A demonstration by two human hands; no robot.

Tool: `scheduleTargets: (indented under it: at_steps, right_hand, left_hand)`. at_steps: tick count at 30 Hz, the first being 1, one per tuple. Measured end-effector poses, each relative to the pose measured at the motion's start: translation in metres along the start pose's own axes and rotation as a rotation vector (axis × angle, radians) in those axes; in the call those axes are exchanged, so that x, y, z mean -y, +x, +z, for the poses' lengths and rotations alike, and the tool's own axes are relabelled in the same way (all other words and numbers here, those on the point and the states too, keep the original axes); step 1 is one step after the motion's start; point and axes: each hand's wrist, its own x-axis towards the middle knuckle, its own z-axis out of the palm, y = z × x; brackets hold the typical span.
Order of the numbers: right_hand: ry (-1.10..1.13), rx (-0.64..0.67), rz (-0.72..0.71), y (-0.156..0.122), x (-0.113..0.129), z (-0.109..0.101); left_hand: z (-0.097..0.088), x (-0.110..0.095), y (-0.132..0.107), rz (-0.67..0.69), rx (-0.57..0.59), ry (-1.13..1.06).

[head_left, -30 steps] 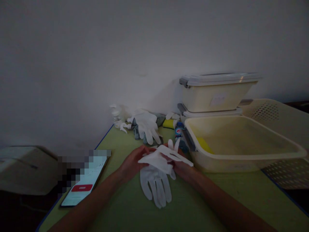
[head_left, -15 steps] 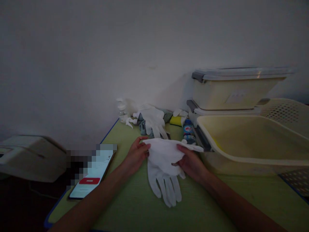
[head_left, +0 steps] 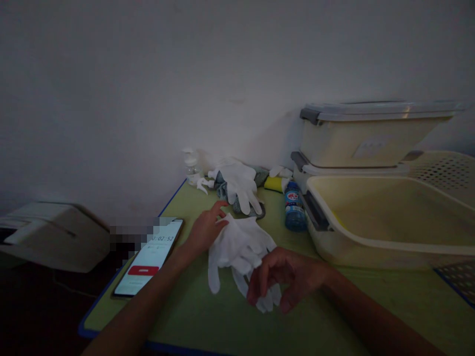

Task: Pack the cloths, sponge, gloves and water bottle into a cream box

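Note:
A white glove (head_left: 237,242) lies over a second white glove (head_left: 273,295), fingers pointing toward me. At the upper glove's cuff, my left hand (head_left: 208,228) pinches its left corner, with the index finger stretched out. My right hand (head_left: 284,277) hovers over the gloves' finger ends, its fingers loosely curled and apart from the thumb. It holds nothing that I can see. Part of the lower glove is hidden by the upper one and by my right hand.
Another white glove (head_left: 237,180) tops grey cloths (head_left: 261,175) by the wall. Nearby are a spray head (head_left: 204,184), clear bottle (head_left: 191,160), yellow sponge (head_left: 273,184) and blue bottle (head_left: 294,207). Cream bins (head_left: 367,247) stand right; a phone (head_left: 148,262) lies left on the green table (head_left: 185,316).
My right hand has let go of the upper glove and moved down toward me. That glove has turned, its fingers now hanging toward me over the lower glove. The view has shifted slightly.

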Motion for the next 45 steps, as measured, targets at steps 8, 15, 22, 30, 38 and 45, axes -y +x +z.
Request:
scheduleTargets:
  at_steps: [8,15,22,30,38,45]
  right_hand:
    - [-0.168,-0.455,-0.195,0.007,-0.005,-0.012]
    - [-0.417,-0.751,-0.177,0.015,-0.021,-0.022]
    - [-0.816,-0.813,-0.099,0.016,-0.033,-0.019]
    - [-1.049,-0.711,-0.041,0.009,-0.029,-0.019]
    - [-1.275,-0.662,0.024,0.009,-0.024,-0.013]
    - [-1.300,-0.683,-0.038,0.009,-0.028,-0.014]
  left_hand:
    - [0.010,-0.005,-0.012,0.236,-0.189,0.465]
    - [0.041,-0.015,-0.036,0.223,0.070,0.335]
    - [0.041,-0.008,-0.040,0.312,0.192,0.437]
    - [0.034,-0.007,-0.040,0.341,0.249,0.487]
    - [0.031,-0.012,-0.039,0.325,0.297,0.511]
    - [0.029,-0.013,-0.039,0.343,0.304,0.511]
